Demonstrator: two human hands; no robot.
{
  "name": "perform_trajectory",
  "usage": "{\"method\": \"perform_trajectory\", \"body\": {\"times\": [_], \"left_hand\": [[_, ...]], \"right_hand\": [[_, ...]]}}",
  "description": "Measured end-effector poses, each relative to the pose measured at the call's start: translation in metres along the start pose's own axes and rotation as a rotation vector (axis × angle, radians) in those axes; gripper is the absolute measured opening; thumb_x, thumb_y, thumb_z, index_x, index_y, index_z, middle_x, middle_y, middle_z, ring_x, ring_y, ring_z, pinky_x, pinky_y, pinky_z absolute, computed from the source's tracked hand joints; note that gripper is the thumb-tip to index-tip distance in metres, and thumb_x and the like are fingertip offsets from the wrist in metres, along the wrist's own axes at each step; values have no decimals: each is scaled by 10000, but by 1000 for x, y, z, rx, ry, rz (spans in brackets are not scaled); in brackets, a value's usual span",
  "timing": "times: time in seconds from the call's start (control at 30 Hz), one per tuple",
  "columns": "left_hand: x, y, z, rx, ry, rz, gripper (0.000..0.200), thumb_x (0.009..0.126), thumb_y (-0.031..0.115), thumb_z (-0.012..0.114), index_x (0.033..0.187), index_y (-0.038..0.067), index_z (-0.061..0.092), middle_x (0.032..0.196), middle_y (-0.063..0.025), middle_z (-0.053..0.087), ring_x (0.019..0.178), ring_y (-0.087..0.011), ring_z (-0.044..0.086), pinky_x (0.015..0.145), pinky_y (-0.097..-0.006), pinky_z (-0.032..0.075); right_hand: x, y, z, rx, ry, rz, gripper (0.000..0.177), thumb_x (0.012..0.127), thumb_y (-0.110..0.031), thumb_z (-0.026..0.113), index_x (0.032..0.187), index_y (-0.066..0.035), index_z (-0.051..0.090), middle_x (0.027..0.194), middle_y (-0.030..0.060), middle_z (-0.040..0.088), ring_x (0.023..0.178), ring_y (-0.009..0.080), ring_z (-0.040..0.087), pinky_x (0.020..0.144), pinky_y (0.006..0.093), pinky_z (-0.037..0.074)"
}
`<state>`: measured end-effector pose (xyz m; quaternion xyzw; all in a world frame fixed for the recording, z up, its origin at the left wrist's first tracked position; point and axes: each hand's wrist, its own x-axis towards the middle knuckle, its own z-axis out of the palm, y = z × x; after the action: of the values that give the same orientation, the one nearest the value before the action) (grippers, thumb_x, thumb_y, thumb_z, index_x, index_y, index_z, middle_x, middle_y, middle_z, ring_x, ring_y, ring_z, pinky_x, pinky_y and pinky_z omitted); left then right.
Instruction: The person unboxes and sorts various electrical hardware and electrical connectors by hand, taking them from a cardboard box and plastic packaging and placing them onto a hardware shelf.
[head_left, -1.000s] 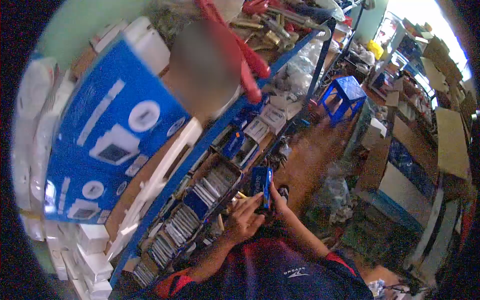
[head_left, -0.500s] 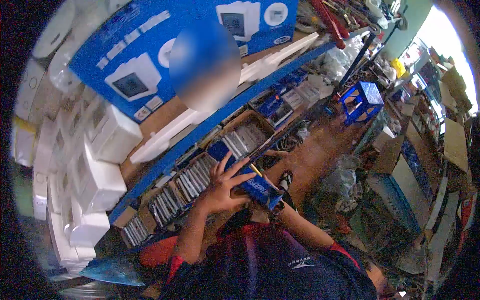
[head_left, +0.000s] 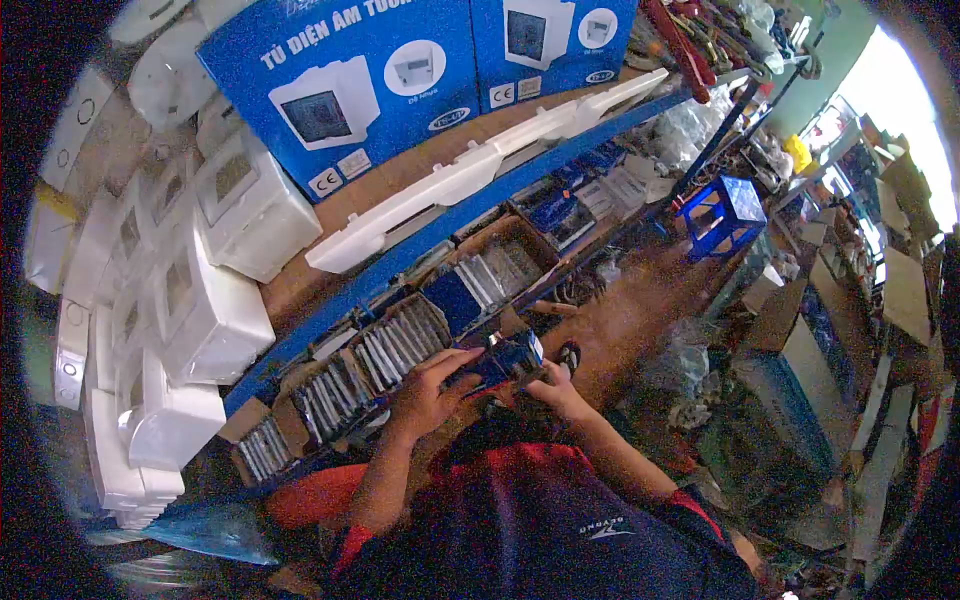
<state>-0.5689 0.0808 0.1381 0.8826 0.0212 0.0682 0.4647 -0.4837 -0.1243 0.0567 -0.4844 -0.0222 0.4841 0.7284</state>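
A small dark-blue cardboard box (head_left: 508, 362) is held between my two hands, low in front of my torso. My left hand (head_left: 432, 392) grips its left end, fingers curved over the side. At the other end, my right hand (head_left: 553, 387) has its fingers closed against the box, near a shiny pale patch. What the box holds cannot be made out. Just beyond my hands stands an open brown carton (head_left: 515, 245) with pale flat packs in it. Beside my left hand are cartons of upright flat packs (head_left: 385, 350), tightly lined up.
A blue shelf edge (head_left: 370, 265) runs diagonally above the cartons, bearing large blue printed boxes (head_left: 330, 100). White plastic housings (head_left: 215, 300) are stacked at left. A blue stool (head_left: 725, 215) stands on the brown floor (head_left: 640, 300). Open cardboard boxes (head_left: 790, 390) crowd the right side.
The blue box has been turned and brought up between both hands. My left hand has gone from spread fingers to gripping it. The view has shifted, with the shelf boxes appearing lower and further right.
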Motion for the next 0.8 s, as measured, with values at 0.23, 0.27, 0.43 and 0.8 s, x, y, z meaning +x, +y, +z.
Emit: {"method": "perform_trajectory", "body": {"times": [0.23,0.27,0.43,0.8], "left_hand": [[-9,0,5,-3,143,-36,419,798,334,655,1071,24,584,1033,-147,603,991,-296,579,850,-358,446],[-9,0,7,11,154,-57,425,789,351,663,1047,23,588,1024,-147,605,984,-299,582,844,-360,448],[-1,24,4,-15,75,-269,432,792,394,649,992,22,563,983,-140,615,953,-264,597,821,-339,446],[1,29,-1,-42,45,-310,362,811,370,640,930,36,564,887,-173,623,839,-305,625,705,-377,481]], "right_hand": [[1,-3,11,-208,34,-176,544,794,-139,689,1260,-30,431,1172,49,514,1035,136,494,910,304,403],[0,-7,15,-212,5,-166,548,790,-124,692,1262,-26,431,1173,48,516,1040,135,494,917,304,400],[2,-22,30,-401,-201,-298,495,797,-127,689,1228,-16,469,1071,22,571,975,114,516,877,283,419],[-2,-28,31,-509,-125,-258,480,810,-185,678,1212,-9,482,1059,35,580,971,127,519,880,290,412]]}}
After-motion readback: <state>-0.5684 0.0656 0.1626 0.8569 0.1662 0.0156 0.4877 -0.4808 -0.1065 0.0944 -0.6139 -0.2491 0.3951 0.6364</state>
